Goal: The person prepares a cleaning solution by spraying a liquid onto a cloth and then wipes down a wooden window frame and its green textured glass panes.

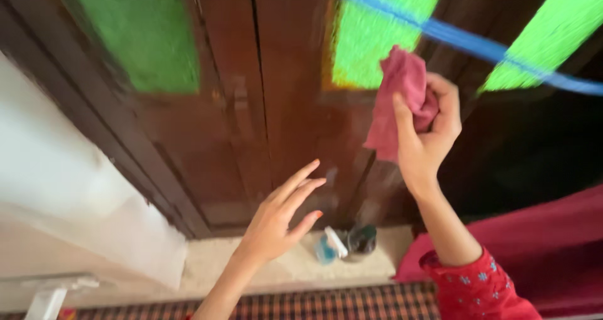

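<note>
Your right hand (428,128) was raised in front of the dark brown wooden shutters (276,106), and its fingers were curled tight around a bunched pink cloth (402,97) — part of it crumpled in your palm, the rest hanging down on the side toward the wood. The cloth sat close against the shutter frame just below a pane of green glass (370,31); whether it touched the wood, I cannot tell.

Your left hand (279,222) was lower, held nothing, and its fingers were spread and stretched toward the bottom of the shutters, apart from the wood.

Below, on the pale stone sill (207,263), a blue spray bottle with a white nozzle (328,248) lay beside a small dark jar (363,239) — just beyond your left fingertips. A blue cord (465,40) ran slantwise across the upper right, passing just above the cloth.
</note>
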